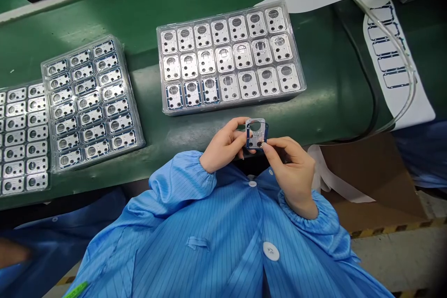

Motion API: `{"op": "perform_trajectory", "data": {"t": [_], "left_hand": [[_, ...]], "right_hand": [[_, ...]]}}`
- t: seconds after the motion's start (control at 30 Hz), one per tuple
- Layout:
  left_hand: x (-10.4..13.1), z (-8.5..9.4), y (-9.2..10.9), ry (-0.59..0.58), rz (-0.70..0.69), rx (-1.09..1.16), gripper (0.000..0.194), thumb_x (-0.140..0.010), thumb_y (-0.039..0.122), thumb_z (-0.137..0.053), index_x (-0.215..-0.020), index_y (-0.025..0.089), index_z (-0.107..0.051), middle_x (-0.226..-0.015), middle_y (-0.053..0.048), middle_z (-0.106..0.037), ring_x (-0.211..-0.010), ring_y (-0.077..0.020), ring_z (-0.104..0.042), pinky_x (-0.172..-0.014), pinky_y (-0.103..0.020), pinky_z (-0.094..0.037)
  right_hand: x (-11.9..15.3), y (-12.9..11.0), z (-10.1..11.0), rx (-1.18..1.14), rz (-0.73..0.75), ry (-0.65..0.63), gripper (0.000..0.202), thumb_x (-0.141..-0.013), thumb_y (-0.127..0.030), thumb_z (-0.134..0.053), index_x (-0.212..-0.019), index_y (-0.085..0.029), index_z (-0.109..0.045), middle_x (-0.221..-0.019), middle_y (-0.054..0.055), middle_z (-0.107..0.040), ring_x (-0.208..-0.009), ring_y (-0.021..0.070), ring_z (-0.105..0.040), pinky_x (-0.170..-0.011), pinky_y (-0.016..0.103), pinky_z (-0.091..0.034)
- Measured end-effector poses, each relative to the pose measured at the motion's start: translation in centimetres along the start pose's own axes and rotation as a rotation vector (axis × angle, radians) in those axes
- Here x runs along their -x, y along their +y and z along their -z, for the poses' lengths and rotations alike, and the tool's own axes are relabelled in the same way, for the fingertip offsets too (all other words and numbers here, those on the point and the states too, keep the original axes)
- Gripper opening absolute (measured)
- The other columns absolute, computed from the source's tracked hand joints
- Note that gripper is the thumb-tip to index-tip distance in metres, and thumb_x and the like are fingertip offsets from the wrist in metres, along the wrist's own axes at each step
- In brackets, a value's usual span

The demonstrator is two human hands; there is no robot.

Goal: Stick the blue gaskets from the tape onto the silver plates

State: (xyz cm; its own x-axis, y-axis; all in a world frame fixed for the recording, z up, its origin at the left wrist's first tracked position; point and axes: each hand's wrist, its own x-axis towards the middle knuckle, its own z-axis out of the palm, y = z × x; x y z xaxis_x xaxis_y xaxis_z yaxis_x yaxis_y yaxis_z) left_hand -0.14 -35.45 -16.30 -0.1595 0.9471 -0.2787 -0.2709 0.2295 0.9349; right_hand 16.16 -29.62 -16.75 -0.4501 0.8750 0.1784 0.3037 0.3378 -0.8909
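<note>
A small silver metal plate [257,136] with a large round hole, smaller holes and a dark blue edging is held up in front of my chest. My left hand [226,143] grips its left side between thumb and fingers. On the lower right edge, my right hand [292,163] pinches the plate and its blue edging with thumb and forefinger. Just beyond my hands lies a clear plastic tray [233,105] with rows of similar plates. Several plates in its near left corner have blue edging; the others look plain silver.
To the left, another clear tray [134,116] holds blue-edged plates, beside a further tray [24,142]. On the right, a white backing strip [415,98] carries blue frame-shaped pieces, near a clear tube [408,70] and a black cable [373,98]. A cardboard box [391,177] stands below the table edge.
</note>
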Motion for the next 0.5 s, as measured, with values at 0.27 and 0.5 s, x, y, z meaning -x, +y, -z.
{"op": "perform_trajectory", "data": {"t": [0.27,0.5], "left_hand": [[0.04,0.01,-0.08,0.009,0.005,-0.005,0.041,-0.093,0.032,-0.055,-0.129,0.014,-0.046,-0.073,-0.001,-0.066,-0.061,-0.0112,-0.064,-0.05,-0.018,-0.049],[0.12,0.01,-0.03,0.008,0.006,-0.004,0.042,-0.093,0.034,-0.056,-0.129,0.015,-0.047,-0.072,-0.001,-0.066,-0.06,-0.0106,-0.063,-0.051,-0.018,-0.049]], "right_hand": [[-0.07,-0.34,-0.11,0.041,0.072,0.019,0.006,-0.089,-0.025,-0.066,-0.086,-0.022,-0.071,-0.077,0.001,-0.068,-0.069,0.0151,-0.061,-0.06,0.028,-0.049],[-0.16,-0.7,-0.19,0.137,0.135,0.052,0.01,-0.091,-0.028,-0.064,-0.084,-0.023,-0.07,-0.075,0.003,-0.069,-0.066,0.0161,-0.062,-0.056,0.03,-0.049]]}}
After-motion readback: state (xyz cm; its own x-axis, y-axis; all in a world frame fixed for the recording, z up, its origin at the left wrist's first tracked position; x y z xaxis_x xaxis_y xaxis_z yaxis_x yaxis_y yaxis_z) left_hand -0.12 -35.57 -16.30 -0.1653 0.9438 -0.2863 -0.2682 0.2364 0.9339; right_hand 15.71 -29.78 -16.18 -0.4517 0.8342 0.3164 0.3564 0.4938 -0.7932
